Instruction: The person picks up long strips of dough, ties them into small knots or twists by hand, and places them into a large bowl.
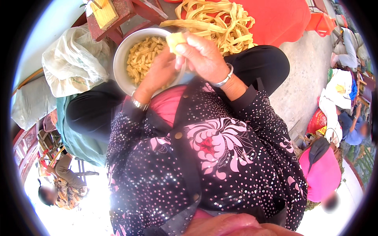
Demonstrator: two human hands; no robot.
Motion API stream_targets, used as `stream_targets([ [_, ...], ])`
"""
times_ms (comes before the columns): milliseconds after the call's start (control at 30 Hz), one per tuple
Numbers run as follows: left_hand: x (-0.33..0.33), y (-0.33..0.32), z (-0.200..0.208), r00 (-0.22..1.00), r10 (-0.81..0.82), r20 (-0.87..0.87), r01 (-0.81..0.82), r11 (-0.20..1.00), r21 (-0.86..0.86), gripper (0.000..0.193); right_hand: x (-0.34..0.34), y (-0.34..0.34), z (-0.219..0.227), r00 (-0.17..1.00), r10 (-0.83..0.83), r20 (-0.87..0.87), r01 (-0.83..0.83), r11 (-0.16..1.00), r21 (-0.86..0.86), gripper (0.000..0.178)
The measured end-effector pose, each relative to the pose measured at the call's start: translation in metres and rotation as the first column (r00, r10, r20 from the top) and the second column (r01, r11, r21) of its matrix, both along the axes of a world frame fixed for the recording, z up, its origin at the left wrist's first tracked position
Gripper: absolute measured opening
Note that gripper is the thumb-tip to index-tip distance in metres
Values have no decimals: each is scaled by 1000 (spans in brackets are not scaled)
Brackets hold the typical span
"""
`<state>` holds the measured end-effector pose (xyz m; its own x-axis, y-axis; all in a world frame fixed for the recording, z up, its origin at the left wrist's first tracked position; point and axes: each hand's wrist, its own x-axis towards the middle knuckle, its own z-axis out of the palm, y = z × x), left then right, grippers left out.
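A yellow piece (176,41) is sitting between the pinching fingers of the right hand (206,62), above the far right rim of a white bowl (119,65). The left hand (158,73) is hovering over the bowl just nearer, its fingers too hidden to tell their grip. Short yellow curls (142,55) are lying inside, while long yellow strips (222,23) are lying farther right beside a red surface (275,19).

Bright glare, perhaps slight blur.
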<state>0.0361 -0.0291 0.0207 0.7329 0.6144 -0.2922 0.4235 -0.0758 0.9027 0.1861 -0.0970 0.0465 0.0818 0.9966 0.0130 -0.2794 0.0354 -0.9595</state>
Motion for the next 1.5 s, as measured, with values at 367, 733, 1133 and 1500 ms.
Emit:
stream_targets([
  [367, -16, -6, 20, 843, 524, -118, -317, 308, -897, 40, -82, -7, -14, 936, 271, 223, -339, 863, 374, 20],
  [733, -57, -5, 58, 864, 471, 180, -290, 756, -586, 17, -62, -1, 26, 993, -120, 18, 112, 964, 243, 10],
  [1133, -55, -28, 81, 979, 203, 21, -131, 547, 827, 14, -55, 13, 11, 923, -19, 385, 3, 999, 43, 40],
  [1500, -64, -27, 58, 943, 332, -6, -303, 869, 391, 18, -44, -2, -5, 865, 97, 493, -152, 986, 74, 27],
])
